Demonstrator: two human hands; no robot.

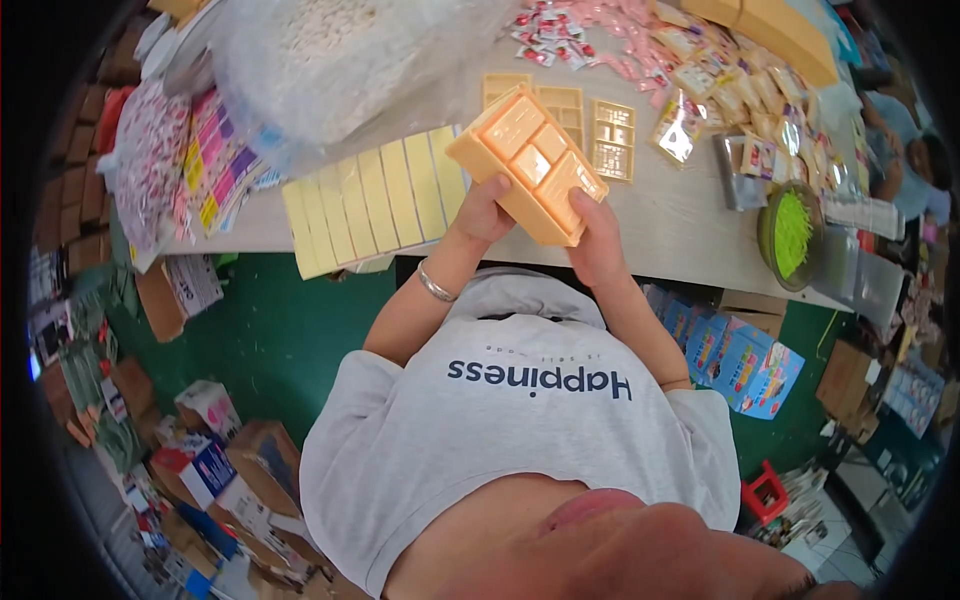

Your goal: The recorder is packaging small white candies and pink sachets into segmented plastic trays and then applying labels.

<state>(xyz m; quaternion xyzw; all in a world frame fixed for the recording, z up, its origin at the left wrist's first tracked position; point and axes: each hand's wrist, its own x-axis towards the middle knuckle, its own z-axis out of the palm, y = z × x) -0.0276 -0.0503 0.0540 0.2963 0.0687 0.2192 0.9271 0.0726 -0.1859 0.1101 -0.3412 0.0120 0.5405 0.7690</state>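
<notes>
Above the table's near edge I hold a thick stack of orange plastic compartment trays (pixel 530 150), tilted with its divided top face showing. My left hand (pixel 487 210) is closed round the stack's near left side, thumb against its edge. At the lower right end, my right hand (pixel 598 240) grips it with the thumb on the top tray. Just beyond the stack, a single compartment tray (pixel 612 140) lies on the table (pixel 640 215), and more trays (pixel 560 108) are partly hidden behind the stack. A pale yellow panelled pile of card (pixel 375 197) lies left of my left hand.
A large clear bag of whitish pieces (pixel 330 45) fills the back left, beside a bag of small packets (pixel 150 150). Flat packets (pixel 680 125), a bowl of green strips (pixel 793 235) and another person (pixel 905 150) are right. Blue boxes (pixel 745 360) stand below the table.
</notes>
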